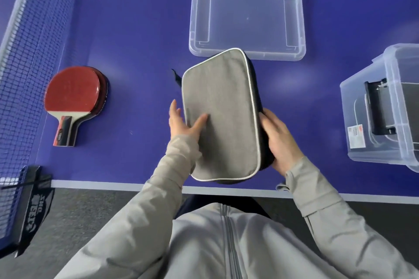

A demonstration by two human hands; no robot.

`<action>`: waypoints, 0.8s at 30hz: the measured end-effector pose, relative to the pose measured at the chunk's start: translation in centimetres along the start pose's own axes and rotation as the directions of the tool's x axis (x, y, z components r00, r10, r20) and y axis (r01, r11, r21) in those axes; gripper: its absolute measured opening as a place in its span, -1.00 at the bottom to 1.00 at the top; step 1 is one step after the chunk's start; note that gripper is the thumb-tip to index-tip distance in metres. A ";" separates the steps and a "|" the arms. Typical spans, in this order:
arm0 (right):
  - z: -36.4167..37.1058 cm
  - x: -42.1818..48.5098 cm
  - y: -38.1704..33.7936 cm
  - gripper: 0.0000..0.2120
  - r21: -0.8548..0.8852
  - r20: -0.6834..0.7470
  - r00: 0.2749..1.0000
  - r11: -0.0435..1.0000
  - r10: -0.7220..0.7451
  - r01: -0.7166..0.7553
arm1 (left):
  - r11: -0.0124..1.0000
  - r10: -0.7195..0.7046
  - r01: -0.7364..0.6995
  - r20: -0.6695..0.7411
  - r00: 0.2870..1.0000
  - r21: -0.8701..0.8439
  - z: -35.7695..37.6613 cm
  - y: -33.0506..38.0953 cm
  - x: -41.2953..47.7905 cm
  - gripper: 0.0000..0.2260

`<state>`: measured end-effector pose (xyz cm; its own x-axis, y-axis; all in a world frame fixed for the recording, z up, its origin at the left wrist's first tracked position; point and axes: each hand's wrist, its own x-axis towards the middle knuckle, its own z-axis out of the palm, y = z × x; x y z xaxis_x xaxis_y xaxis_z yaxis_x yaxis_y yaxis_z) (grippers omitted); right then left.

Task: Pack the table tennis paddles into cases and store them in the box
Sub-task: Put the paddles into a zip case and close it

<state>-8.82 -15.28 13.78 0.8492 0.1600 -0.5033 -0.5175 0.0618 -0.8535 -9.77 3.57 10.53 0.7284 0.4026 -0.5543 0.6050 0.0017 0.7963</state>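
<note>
Holding a grey case [222, 115] at centre frame.
Gripping its sides with left hand [183, 122] and right hand [281, 140], left thumb on top.

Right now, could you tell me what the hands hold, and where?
Both hold the grey paddle case: left hand at its left edge, thumb on top; right hand round its right edge.

Left hand [181, 123], thumb on top, pinching the case [222, 108]; right hand [280, 140] curled round its edge.
</note>
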 end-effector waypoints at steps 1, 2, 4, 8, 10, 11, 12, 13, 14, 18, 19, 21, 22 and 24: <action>0.5 -0.3 0.2 -0.83 -0.060 -0.048 0.996 0.995 -0.076 0.073 | 0.995 0.059 -0.062 0.039 0.997 0.077 0.8 0.3 -0.6 -0.30; 1.0 -0.6 0.4 -0.84 -0.147 -0.075 0.986 0.980 -0.147 0.134 | 0.985 0.104 -0.116 0.100 0.990 0.125 1.7 0.8 -1.4 -0.35; 2.0 -1.2 0.7 -0.82 -0.295 -0.072 0.968 0.932 -0.241 0.210 | 0.990 0.102 -0.120 0.216 0.971 0.069 3.6 1.7 -3.0 -0.46; 3.2 -2.3 0.8 -0.76 -0.293 -0.047 0.960 0.922 -0.277 0.252 | 0.996 0.038 -0.010 0.304 0.952 -0.093 4.8 3.1 -4.7 -0.28; 3.4 -2.5 0.9 -0.76 -0.292 -0.022 0.959 0.920 -0.281 0.263 | 0.997 0.061 -0.042 0.326 0.943 -0.064 4.0 3.3 -4.8 -0.31; 3.3 -2.6 1.0 -0.78 -0.292 -0.009 0.962 0.921 -0.273 0.259 | 0.996 0.077 -0.055 0.338 0.938 -0.076 3.6 3.2 -4.7 -0.36; 3.1 -2.5 1.0 -0.78 -0.298 -0.001 0.964 0.920 -0.267 0.255 | 0.993 0.101 -0.070 0.353 0.930 -0.100 3.1 3.1 -4.6 -0.42; 2.7 -2.4 1.1 -0.77 -0.316 0.001 0.963 0.913 -0.271 0.257 | 0.989 0.125 -0.087 0.364 0.923 -0.119 2.5 2.9 -4.4 -0.51; 2.2 -2.3 1.1 -0.76 -0.343 -0.007 0.960 0.903 -0.279 0.260 | 0.985 0.148 -0.107 0.355 0.923 -0.135 1.8 2.8 -4.0 -0.63; -1.3 -1.3 1.6 -0.73 -0.343 -0.120 0.953 0.912 -0.279 0.224 | 0.985 0.157 -0.148 0.106 0.982 -0.088 -3.5 1.2 -1.0 -0.81; -2.5 -0.9 1.9 -0.70 -0.294 -0.155 0.957 0.937 -0.244 0.191 | 0.990 0.141 -0.140 0.047 0.989 -0.034 -5.0 0.6 -0.1 -0.77; -4.7 0.1 2.8 -0.66 -0.202 -0.212 0.967 0.974 -0.142 0.099 | 0.992 0.095 -0.094 -0.011 0.995 0.087 -7.5 -1.0 1.6 -0.67; -5.7 0.6 3.5 -0.67 -0.188 -0.238 0.967 0.981 -0.092 0.047 | 0.992 0.059 -0.055 -0.035 0.998 0.116 -8.4 -1.7 2.3 -0.64; -7.1 1.8 5.1 -0.69 -0.196 -0.298 0.955 0.979 0.002 -0.063 | 0.994 0.006 0.003 -0.082 0.997 0.111 -9.7 -3.1 3.7 -0.63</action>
<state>-9.19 -21.70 7.59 0.8409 -0.1403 -0.5227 -0.5396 -0.1428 -0.8297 -12.09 13.93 8.35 0.7037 0.4759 -0.5276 0.6388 -0.0988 0.7630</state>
